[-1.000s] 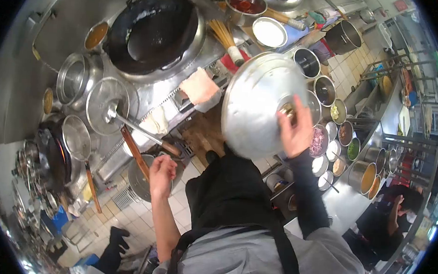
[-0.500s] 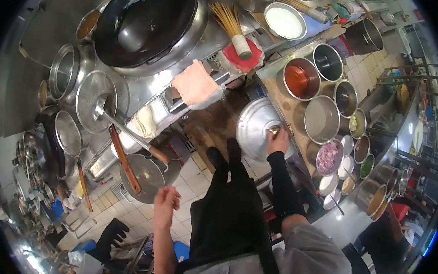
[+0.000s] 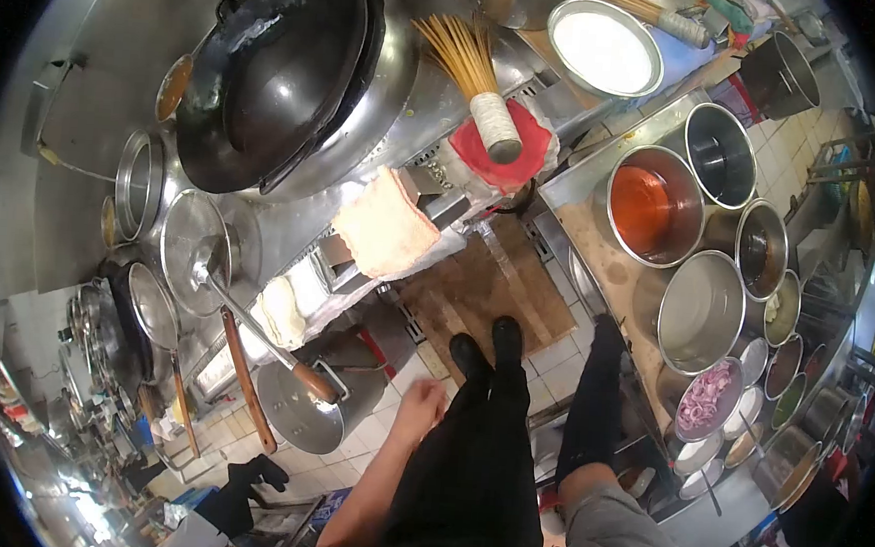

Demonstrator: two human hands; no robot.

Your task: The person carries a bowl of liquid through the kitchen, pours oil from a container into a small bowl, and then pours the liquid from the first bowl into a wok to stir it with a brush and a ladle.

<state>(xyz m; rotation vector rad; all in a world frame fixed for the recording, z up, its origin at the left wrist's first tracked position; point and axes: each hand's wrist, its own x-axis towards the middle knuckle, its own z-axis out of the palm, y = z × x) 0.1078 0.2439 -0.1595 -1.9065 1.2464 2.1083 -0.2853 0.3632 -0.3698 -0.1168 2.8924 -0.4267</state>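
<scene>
My left hand (image 3: 421, 410) hangs in front of my black apron, fingers loosely curled, with nothing visible in it. A deep metal pan (image 3: 299, 410) stands low to its left. My right arm, in a black sleeve (image 3: 593, 403), reaches down at the edge of the side counter (image 3: 601, 228), and the hand itself is hidden there. Close to the sleeve's end, a thin strip of a silver lid (image 3: 581, 278) shows under the counter edge; whether my hand touches it, I cannot see.
Pots of red sauce (image 3: 644, 211), dark liquid (image 3: 720, 155) and cloudy liquid (image 3: 701, 310) stand on the side counter, with a bowl of chopped onion (image 3: 711, 396). At the stove are a black wok (image 3: 289, 74), a bamboo brush (image 3: 479, 86), a pink cloth (image 3: 385, 225) and a ladle (image 3: 255, 312).
The silver lid, gripped at its knob by my right hand earlier, has gone mostly under the side counter. My right hand has dropped from view. My left hand has moved right, across my apron.
</scene>
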